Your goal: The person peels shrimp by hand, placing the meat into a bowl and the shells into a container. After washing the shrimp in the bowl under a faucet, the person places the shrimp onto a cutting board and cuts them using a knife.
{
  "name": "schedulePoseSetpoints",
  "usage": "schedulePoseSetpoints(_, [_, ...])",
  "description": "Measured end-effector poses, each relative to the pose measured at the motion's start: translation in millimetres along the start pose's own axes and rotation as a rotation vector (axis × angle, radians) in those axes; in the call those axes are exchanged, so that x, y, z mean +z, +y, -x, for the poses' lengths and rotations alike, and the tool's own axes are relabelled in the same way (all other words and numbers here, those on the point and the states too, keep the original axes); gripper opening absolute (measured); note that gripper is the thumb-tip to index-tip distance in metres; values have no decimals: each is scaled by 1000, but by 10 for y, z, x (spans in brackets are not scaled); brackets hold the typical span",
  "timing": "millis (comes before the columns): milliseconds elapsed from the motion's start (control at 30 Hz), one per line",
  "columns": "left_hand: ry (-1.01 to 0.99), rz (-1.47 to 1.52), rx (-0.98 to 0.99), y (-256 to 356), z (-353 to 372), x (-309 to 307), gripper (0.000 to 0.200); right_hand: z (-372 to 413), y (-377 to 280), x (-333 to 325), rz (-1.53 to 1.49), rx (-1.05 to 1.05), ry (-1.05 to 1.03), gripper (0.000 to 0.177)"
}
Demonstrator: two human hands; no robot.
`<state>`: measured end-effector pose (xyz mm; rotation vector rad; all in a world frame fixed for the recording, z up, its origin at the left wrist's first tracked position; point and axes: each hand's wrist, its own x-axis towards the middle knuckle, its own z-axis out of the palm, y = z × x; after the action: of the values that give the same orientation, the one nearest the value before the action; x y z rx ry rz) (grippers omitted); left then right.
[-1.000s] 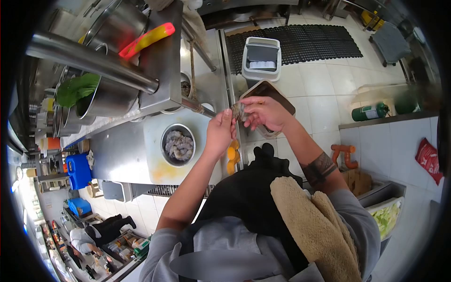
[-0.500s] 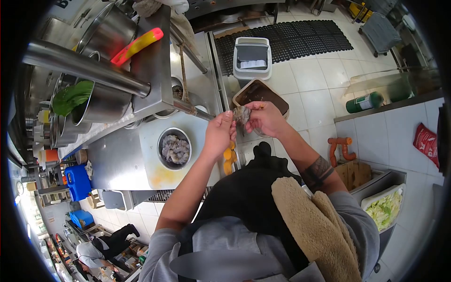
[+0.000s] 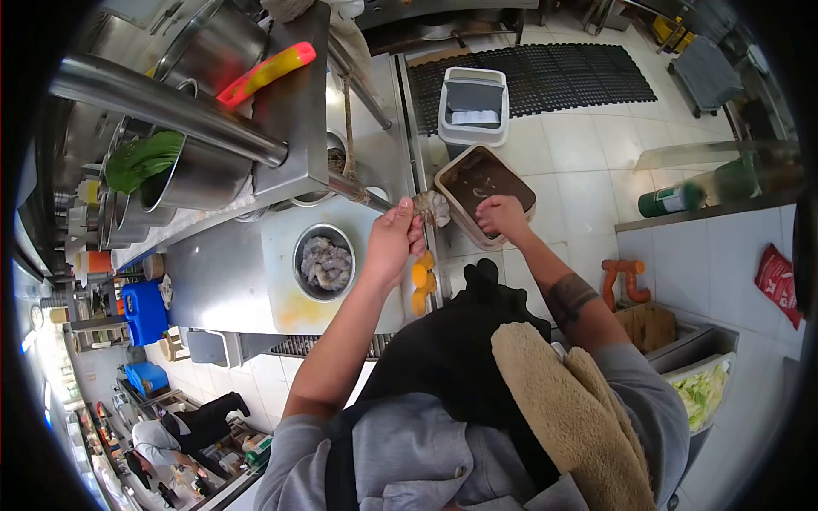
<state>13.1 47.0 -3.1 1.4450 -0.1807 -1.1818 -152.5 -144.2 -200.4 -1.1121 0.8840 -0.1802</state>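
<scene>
My left hand (image 3: 397, 243) pinches a greyish raw shrimp (image 3: 434, 207) between thumb and fingers, beside the near left rim of a waste bin. My right hand (image 3: 503, 217) is over that brown-lined bin (image 3: 450, 189), its fingers curled together; whether anything is in them is hidden. Small pale scraps lie inside the bin. To the left, a steel bowl (image 3: 296, 271) of raw shrimp (image 3: 326, 262) stands on a white cutting board (image 3: 285, 311) with a yellow stain.
A steel shelf (image 3: 294, 128) with pots overhangs the counter. A grey-lidded bin (image 3: 474, 128) stands behind the brown one. Yellow-orange round pieces (image 3: 421, 285) sit at the counter's edge. Another person (image 3: 183, 434) bends at the far lower left.
My right hand has come away from the shrimp and moved right and down over the bin. My left hand still holds the shrimp, which now hangs free on its right side.
</scene>
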Motion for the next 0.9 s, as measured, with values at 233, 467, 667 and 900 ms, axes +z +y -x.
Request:
schedulePoseSetpoints(233, [-138,362,-156,15,-2,55,38,-1112,91,-221,1263,-470,295,22])
schedulePoseSetpoints(467, [-84,188,-66,-78,-143,78,39,312,-1248,371,-51,-208,-143,27])
schedulePoseSetpoints(667, [-124,3,-12,-143,-259,260,40,833,-1377,370,219,-302,-290,25])
schedulePoseSetpoints(900, [-172,-31,-135,-229,-238,496,38,1023,-1368,2,538,-426,-205,22])
